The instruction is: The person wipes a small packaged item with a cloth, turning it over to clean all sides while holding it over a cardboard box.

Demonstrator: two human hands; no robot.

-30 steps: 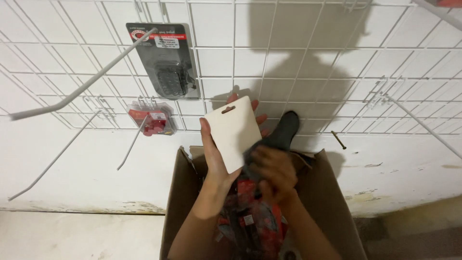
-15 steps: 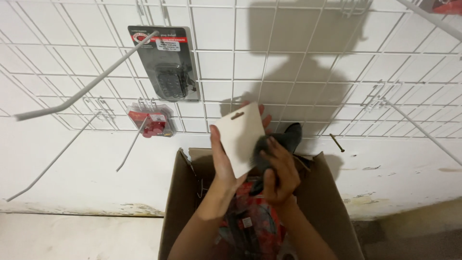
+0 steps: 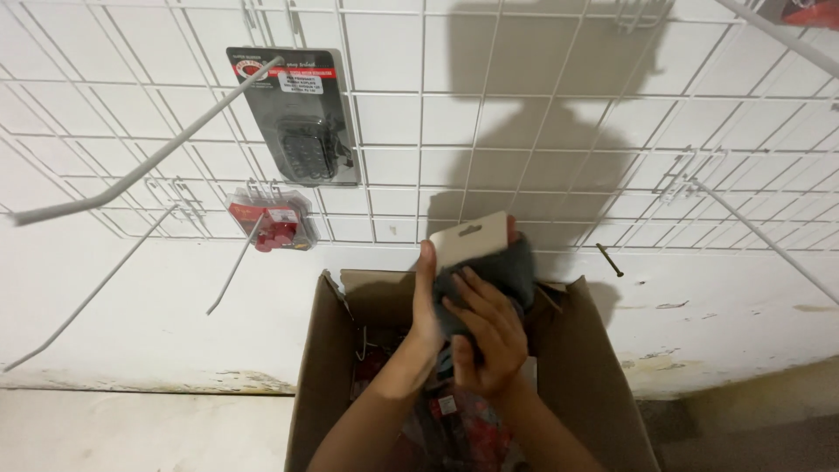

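My left hand [image 3: 426, 301] grips a carded package [image 3: 473, 234] with a white backing and a hang slot at its top, held upright over an open cardboard box [image 3: 325, 367]. My right hand [image 3: 486, 334] clasps the dark grey item [image 3: 516, 273] on the front of that same package. Both hands are close together above the box's middle. Inside the box lie red and white packaged goods [image 3: 463, 424], partly hidden by my forearms.
A white wire grid panel [image 3: 542, 114] covers the wall. A dark blister pack [image 3: 301, 118] hangs at upper left, a small red pack [image 3: 273, 220] below it. Long white hooks [image 3: 140, 166] jut out at left, another hook [image 3: 760, 232] at right. A screw [image 3: 610, 260] sticks from the wall.
The package has come lower and turned, so less of its white back shows. My right hand has moved onto the dark item on its front.
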